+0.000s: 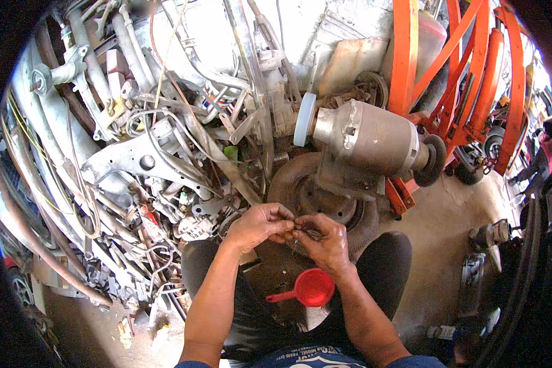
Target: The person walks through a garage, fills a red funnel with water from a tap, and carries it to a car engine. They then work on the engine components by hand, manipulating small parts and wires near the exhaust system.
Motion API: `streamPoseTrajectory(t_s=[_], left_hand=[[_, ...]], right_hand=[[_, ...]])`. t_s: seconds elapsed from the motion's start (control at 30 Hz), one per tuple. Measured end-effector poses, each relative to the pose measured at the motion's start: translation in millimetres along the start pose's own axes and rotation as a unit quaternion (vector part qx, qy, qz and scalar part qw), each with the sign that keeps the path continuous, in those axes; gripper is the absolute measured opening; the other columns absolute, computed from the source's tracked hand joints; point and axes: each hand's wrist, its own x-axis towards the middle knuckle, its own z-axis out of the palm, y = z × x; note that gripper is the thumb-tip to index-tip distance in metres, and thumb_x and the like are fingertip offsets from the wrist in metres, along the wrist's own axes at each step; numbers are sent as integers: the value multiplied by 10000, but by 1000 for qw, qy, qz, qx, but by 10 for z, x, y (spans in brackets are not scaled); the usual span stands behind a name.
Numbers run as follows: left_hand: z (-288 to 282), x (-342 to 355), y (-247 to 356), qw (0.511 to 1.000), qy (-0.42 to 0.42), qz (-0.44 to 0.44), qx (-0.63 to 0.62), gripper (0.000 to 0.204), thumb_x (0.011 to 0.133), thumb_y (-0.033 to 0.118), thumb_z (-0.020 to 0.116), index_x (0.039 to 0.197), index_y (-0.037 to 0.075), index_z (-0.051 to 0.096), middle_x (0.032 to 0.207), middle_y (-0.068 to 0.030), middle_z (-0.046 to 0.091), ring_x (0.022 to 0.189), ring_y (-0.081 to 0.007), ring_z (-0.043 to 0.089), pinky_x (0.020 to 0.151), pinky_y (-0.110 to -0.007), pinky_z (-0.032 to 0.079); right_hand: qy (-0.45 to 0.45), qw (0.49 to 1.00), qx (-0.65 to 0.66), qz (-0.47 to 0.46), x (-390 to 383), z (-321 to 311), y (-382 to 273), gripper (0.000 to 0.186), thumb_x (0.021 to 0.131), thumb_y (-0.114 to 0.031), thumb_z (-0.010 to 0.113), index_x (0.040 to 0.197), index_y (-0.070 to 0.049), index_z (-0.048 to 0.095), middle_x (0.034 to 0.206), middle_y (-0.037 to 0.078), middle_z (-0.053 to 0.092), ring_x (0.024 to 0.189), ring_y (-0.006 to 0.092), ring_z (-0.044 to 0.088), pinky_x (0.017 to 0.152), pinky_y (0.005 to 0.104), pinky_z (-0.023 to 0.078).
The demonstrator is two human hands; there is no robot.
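My left hand [259, 228] and my right hand [326, 244] meet in front of my knees, fingertips pinched close together. Between them is a small dark piece, too small and too covered by fingers to name. Just beyond the hands stands a bench grinder [374, 140], with a pale blue-grey wheel [305, 120] on its left end and a dark round wheel [434, 161] on its right. Its base rests over a tyre [288, 178] with a rusty rim. Below my hands, between my legs, is a red plastic dipper [314, 287], its handle toward the left.
Metal scrap fills the left side: pipes, cables and a silver control arm [142, 161]. An orange steel frame [403, 55] rises behind the grinder at the right. Concrete floor [438, 245] shows right of my knee, with metal parts [489, 235] farther right.
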Motion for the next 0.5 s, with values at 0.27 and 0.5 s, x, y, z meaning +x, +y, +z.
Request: streamPoseTrajectory(t_s=[0.27,0.5], left_hand=[[86,141,7,987,87,53,-123,191,887,65,724,1061,34,651,967,-54,690,858,-147,687,756,-276,566],[100,143,32,976,108,127,-140,205,876,26,722,1069,30,654,978,-52,688,877,-140,676,789,-272,566]], right_hand=[[55,980,172,84,98,156,193,250,863,-91,735,1103,-25,718,1034,100,723,935,188,683,852,317,530],[3,924,348,158,188,124,94,288,977,-124,622,1217,32,648,1145,103,700,1042,147,640,927,296,513]])
